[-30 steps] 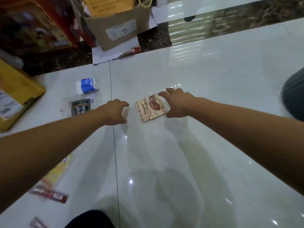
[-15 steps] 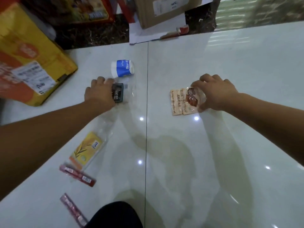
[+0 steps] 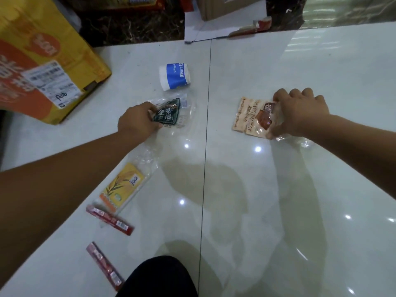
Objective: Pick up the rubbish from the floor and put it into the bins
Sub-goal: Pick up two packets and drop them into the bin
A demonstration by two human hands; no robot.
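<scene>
Rubbish lies scattered on white floor (image 3: 278,189). Left hand (image 3: 137,123) pinches dark-label wrapper (image 3: 167,113), right hand (image 3: 300,112) closed on tan snack wrapper (image 3: 250,116), prob. one each to save trips. Blue cup (image 3: 174,76), yellow packet (image 3: 122,187) not yet touched. No bins in view.

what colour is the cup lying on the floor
The cup is white with a wide blue band carrying white lettering, seen in the head view.
</scene>
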